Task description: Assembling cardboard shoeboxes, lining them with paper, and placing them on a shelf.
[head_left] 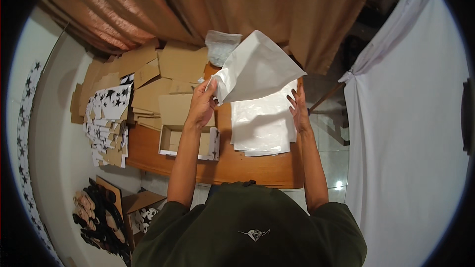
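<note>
My left hand pinches the left edge of a white sheet of thin paper, which is raised above the table and tilted. Beneath it lies a stack of white sheets on the wooden table. My right hand is beside the right edge of that stack, its fingers spread and below the corner of the raised sheet. To the left of the stack, partly behind my left forearm, stands an open cardboard box with its lid up and star-printed sides.
Flat brown cardboard pieces cover the table's back left. Star-printed cardboard pieces are piled at its left edge. A clear plastic bag sits at the back. Several shoes lie at the lower left. A white curtain hangs on the right.
</note>
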Demonstrator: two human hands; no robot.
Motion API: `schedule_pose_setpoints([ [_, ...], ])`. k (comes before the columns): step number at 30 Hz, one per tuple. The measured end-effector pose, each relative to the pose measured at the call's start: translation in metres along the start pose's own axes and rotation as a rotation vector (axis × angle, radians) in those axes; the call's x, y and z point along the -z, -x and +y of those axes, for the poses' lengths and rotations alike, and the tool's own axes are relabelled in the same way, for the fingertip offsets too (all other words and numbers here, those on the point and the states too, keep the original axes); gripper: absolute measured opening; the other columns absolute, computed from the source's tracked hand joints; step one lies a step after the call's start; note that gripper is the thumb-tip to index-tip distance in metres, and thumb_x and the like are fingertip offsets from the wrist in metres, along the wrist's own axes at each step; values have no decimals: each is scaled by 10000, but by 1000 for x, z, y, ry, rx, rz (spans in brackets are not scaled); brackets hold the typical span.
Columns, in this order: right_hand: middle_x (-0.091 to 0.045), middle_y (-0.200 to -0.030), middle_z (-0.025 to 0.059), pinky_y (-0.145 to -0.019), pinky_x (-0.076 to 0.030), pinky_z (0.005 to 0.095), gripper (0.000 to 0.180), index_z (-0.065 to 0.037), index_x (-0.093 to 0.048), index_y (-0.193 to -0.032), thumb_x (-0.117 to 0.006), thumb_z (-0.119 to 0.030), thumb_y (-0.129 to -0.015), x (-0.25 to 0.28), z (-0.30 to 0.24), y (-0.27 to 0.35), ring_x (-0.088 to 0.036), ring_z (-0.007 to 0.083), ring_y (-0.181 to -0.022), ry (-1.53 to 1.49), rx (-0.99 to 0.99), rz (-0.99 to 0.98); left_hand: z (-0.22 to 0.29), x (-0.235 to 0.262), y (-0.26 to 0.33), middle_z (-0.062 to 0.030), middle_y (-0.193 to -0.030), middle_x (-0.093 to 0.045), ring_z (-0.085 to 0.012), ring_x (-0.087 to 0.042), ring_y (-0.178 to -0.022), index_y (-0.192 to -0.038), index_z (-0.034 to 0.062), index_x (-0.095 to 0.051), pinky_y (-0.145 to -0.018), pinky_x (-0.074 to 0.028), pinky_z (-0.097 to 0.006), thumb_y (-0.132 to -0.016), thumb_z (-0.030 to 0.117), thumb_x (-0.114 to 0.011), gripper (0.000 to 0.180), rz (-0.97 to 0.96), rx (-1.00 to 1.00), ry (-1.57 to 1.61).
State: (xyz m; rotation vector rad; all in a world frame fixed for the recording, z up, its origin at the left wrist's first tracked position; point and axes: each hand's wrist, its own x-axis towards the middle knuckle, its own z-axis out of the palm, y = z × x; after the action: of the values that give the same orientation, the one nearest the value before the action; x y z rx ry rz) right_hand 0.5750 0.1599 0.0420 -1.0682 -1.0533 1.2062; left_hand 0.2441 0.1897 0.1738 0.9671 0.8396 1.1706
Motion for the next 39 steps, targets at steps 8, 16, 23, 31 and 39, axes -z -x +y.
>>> schedule_pose_setpoints([
  [8, -577, -1341, 125, -956, -502, 295, 809, -64, -316, -1530, -792, -164, -884, -114, 13, 10, -597, 168, -1183, -306, -309, -117, -11, 99, 90, -115, -1274, -673, -232, -671, -1135, -1349, -9, -549, -1010, -538, -424, -1077, 238, -504, 370, 65, 119, 457],
  [16, -687, -1141, 86, -856, -552, 290, 556, 8, -587, -1297, -853, -117, -824, -222, 26, 40, -666, 156, -994, -148, -366, -141, -16, 219, 166, -114, -1426, -549, -255, -580, -1247, -1489, 69, -397, -952, -537, -415, -1001, 601, -507, 730, 374, 160, 327],
  [23, -668, -1102, 135, -871, -569, 347, 616, 21, -534, -1317, -857, -117, -811, -269, 55, 50, -664, 218, -1003, 136, -501, -55, -30, 290, 168, -96, -1121, -693, -156, -656, -988, -1268, -21, -594, -835, -531, -289, -941, 55, -679, 346, 457, 136, -237],
  [31, -638, -1106, 167, -782, -609, 417, 812, -21, -376, -1419, -854, -32, -763, -266, 61, 72, -666, 257, -989, 0, -566, 151, -44, 333, 181, -139, -1033, -732, -173, -686, -889, -1084, -41, -670, -797, -529, -305, -879, 27, -706, 220, 431, 193, -391],
  [39, -535, -1191, 210, -871, -515, 436, 760, -45, -437, -1397, -858, -162, -776, -288, 63, 93, -590, 340, -1041, 1030, -134, 301, -18, 315, 184, -169, -1033, -686, -306, -649, -969, -1156, -1, -629, -869, -516, -408, -886, 146, -733, 324, 423, 138, -1030],
])
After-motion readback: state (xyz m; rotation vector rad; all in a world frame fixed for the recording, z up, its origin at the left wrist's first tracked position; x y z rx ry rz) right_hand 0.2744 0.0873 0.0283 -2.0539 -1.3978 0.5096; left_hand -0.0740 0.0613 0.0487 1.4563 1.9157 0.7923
